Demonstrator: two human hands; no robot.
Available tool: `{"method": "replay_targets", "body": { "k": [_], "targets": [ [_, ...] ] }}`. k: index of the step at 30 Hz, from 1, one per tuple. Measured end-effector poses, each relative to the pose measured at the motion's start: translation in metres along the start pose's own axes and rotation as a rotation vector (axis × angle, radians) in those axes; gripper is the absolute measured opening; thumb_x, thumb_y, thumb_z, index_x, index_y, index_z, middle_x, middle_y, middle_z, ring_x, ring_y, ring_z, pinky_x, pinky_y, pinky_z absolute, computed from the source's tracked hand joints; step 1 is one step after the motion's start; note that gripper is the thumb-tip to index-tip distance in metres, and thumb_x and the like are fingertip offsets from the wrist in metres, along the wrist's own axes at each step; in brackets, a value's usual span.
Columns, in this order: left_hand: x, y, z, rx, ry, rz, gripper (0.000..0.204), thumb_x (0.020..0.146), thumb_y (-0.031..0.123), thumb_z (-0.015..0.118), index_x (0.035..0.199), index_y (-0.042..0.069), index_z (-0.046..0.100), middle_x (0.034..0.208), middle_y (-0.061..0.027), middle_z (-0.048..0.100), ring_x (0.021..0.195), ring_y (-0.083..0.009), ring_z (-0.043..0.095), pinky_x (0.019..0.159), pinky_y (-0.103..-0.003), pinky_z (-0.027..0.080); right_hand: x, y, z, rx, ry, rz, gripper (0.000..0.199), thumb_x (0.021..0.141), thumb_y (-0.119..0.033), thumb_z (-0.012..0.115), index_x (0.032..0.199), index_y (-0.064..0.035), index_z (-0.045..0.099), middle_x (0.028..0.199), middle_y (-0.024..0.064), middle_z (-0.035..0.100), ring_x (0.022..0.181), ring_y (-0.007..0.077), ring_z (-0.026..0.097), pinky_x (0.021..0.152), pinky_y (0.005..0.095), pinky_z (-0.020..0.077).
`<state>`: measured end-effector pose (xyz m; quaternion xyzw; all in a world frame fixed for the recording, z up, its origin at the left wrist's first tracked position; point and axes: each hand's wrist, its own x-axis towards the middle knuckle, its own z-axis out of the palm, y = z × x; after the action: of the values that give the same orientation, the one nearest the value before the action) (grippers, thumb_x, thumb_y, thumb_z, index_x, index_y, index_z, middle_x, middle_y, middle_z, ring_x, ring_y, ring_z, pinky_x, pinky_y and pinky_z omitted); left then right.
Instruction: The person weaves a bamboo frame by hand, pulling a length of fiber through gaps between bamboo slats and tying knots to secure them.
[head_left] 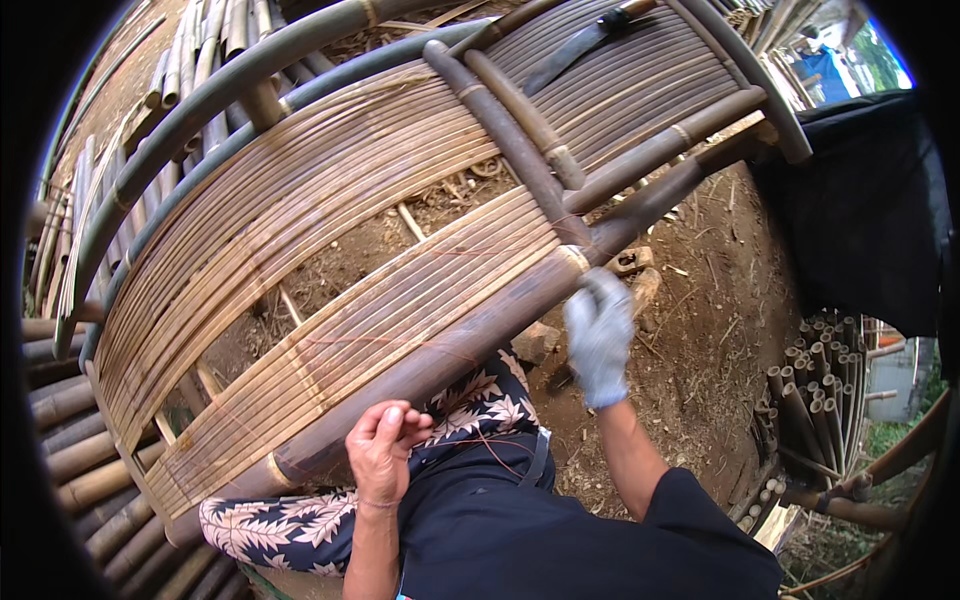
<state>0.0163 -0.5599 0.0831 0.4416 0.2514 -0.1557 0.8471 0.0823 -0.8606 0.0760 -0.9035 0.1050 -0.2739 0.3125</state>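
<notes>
Bench: the bamboo bench [300, 190] stretches across the view just beyond the lap, its slats in two bands with a gap between them.
Front pole: the thick dark pole [430, 350] runs along the near edge, between the bench slats and the person.
Left hand: bare, the left hand [385, 445] is half closed beside the pole, thumb near the curled fingers; cannot tell whether it grips anything.
Right hand: gloved and blurred, the right hand [600, 335] hangs near the pole's right end, fingers partly bent; its hold cannot be told.
Wire: thin reddish wire [385, 342] lies over the slats.
Knife: the knife [570, 58] rests on the far-right slats.
</notes>
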Motion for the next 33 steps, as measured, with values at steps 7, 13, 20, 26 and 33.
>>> {"method": "replay_targets", "body": {
  "k": [7,13,20,26,33],
  "targets": [
    [-0.014,0.015,-0.002,0.207,-0.072,-0.007,0.018,0.098,0.011,0.065,0.107,-0.005,0.067,0.091,-0.0118,0.070,0.078,-0.0219,0.072,0.071,-0.033,0.062,0.094,0.163,-0.022,0.105,-0.241,0.756,0.041,0.094,-0.041,0.065,0.068,-0.0096,0.061,0.064,0.0000,0.056,0.059,0.0136,0.054,0.055,0.0304,0.0396],
    [-0.048,0.059,0.002,0.404,-0.068,0.143,0.018,0.096,0.012,0.067,0.100,-0.005,0.072,0.084,-0.0074,0.068,0.069,-0.0124,0.067,0.065,-0.023,0.054,0.067,-0.049,-0.094,1.838,-0.382,0.279,0.026,0.105,-0.024,0.043,0.084,-0.0106,0.049,0.065,0.0016,0.052,0.064,0.0180,0.054,0.078,0.0366,0.0493],
    [-0.073,0.105,0.031,0.643,-0.112,0.143,0.018,0.095,0.013,0.069,0.094,-0.004,0.075,0.076,-0.0035,0.067,0.063,-0.0068,0.061,0.057,-0.023,0.049,0.008,-0.120,-0.120,1.166,-0.859,0.173,0.043,0.092,0.011,0.049,0.132,0.0020,0.060,0.098,0.0349,0.069,0.067,0.0369,0.073,0.051,0.0403,0.0604],
    [-0.070,0.090,0.053,0.846,-0.298,0.184,0.018,0.092,0.014,0.071,0.089,-0.004,0.073,0.072,-0.0001,0.065,0.064,-0.0049,0.058,0.057,-0.022,0.047,0.001,-0.179,-0.104,0.427,-1.295,0.106,0.067,0.095,-0.009,0.064,0.155,-0.0147,0.035,0.109,0.0134,0.074,0.074,0.0190,0.074,0.066,0.0319,0.0589],
    [-0.081,0.086,0.055,0.994,-0.534,0.501,0.011,0.090,0.010,0.072,0.095,0.000,0.074,0.079,-0.0023,0.065,0.072,-0.0059,0.058,0.063,-0.023,0.046,-0.020,-0.161,-0.105,0.163,-0.839,-0.680,0.027,0.086,-0.022,0.072,0.111,-0.0114,0.066,0.099,0.0106,0.070,0.087,0.0313,0.071,0.073,0.0407,0.0563]
  ]
}}
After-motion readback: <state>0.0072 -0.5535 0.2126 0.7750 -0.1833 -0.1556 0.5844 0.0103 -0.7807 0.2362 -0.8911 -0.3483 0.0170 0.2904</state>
